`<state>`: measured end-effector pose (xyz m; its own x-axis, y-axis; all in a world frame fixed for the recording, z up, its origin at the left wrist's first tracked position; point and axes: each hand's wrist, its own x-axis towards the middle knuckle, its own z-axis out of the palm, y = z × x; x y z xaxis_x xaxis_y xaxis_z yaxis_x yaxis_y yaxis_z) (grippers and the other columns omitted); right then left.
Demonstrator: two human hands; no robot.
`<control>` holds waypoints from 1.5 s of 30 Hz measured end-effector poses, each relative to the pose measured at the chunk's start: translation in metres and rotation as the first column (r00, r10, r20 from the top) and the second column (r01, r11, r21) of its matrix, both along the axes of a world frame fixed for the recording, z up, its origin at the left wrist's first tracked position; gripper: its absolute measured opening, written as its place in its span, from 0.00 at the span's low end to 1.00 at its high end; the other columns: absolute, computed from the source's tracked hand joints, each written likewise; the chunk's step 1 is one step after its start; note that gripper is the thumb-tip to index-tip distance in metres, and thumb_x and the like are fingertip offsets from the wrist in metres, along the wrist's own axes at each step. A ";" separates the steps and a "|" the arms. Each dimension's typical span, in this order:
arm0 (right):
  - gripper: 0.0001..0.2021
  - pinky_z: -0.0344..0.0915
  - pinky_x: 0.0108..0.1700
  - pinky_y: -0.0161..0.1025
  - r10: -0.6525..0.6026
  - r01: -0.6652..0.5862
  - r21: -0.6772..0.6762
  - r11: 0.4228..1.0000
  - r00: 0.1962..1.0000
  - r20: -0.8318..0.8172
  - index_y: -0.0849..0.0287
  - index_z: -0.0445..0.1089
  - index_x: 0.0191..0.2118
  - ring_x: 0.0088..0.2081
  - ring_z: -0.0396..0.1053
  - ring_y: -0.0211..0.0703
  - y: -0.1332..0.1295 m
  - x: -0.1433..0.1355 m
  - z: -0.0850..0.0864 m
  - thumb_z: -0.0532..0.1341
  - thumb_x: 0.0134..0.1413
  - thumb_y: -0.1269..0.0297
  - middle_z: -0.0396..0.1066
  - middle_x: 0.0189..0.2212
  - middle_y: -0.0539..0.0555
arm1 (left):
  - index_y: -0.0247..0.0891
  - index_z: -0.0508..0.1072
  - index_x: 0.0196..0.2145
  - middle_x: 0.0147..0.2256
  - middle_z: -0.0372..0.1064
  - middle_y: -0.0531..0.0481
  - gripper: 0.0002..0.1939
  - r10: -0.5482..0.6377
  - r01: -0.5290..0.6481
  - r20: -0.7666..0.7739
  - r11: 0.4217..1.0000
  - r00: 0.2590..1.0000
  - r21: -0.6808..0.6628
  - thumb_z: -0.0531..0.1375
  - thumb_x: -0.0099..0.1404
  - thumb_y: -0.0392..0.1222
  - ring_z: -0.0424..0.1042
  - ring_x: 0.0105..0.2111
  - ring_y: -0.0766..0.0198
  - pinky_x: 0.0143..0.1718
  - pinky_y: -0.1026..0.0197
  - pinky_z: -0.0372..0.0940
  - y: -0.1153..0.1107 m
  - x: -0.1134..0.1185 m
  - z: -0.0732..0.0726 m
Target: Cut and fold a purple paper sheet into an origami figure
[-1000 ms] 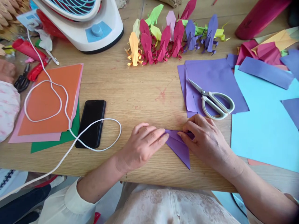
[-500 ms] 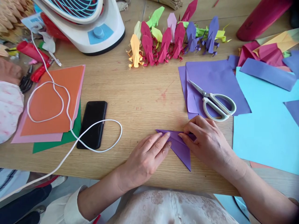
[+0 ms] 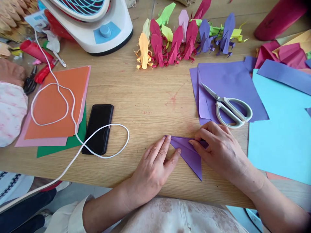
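A folded piece of purple paper lies near the table's front edge, one pointed corner toward me. My left hand rests with fingers stretched out on its left tip, thumb against the lower edge. At the right end, my right hand pinches the upper part of the paper between thumb and fingers; its grip partly hides that end. Just beyond my right hand, grey-handled scissors lie on flat purple sheets, blades pointing up and left.
Folded paper insects stand in rows at the back. A white fan is left of them. A white cable crosses a black phone. Orange paper lies left, light-blue paper right. Another person's sleeve shows at far left.
My left thumb has spread away from the fingers, which have shifted toward the paper's left tip. My right hand keeps its pinch. The whole view has shifted slightly.
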<state>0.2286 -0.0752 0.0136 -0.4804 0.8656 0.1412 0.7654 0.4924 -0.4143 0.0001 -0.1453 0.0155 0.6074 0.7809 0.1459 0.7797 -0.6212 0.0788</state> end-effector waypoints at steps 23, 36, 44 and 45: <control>0.08 0.61 0.44 0.47 -0.011 0.011 -0.004 1.000 1.000 -0.009 0.57 0.64 0.32 0.33 0.67 0.43 0.000 -0.001 0.000 0.56 0.64 0.65 0.66 0.34 0.54 | 0.44 0.63 0.62 0.64 0.58 0.25 0.27 0.097 -0.099 -0.128 0.995 0.987 -0.010 0.57 0.67 0.32 0.68 0.51 0.46 0.42 0.48 0.66 -0.005 0.006 0.003; 0.08 0.61 0.43 0.46 0.001 -0.001 0.015 1.000 1.000 0.000 0.58 0.65 0.31 0.33 0.66 0.43 0.000 0.000 -0.002 0.58 0.63 0.67 0.66 0.34 0.54 | 0.33 0.59 0.67 0.66 0.57 0.33 0.29 0.180 -0.205 -0.257 0.976 0.950 -0.072 0.56 0.71 0.41 0.67 0.52 0.50 0.46 0.50 0.66 -0.003 0.016 0.012; 0.08 0.61 0.43 0.47 0.004 -0.004 0.004 1.000 1.000 -0.004 0.58 0.65 0.31 0.33 0.66 0.43 -0.001 0.000 -0.001 0.57 0.64 0.67 0.65 0.34 0.54 | 0.31 0.61 0.66 0.63 0.62 0.38 0.31 0.240 -0.267 -0.289 0.962 0.927 -0.060 0.58 0.70 0.47 0.67 0.48 0.52 0.45 0.51 0.65 0.002 0.027 0.012; 0.08 0.61 0.43 0.47 0.004 -0.004 0.002 1.000 1.000 -0.004 0.58 0.65 0.31 0.33 0.66 0.43 -0.001 0.000 -0.001 0.57 0.64 0.67 0.65 0.34 0.54 | 0.31 0.61 0.66 0.63 0.62 0.38 0.32 0.242 -0.270 -0.293 0.961 0.925 -0.058 0.59 0.69 0.47 0.67 0.48 0.52 0.45 0.51 0.64 0.002 0.027 0.012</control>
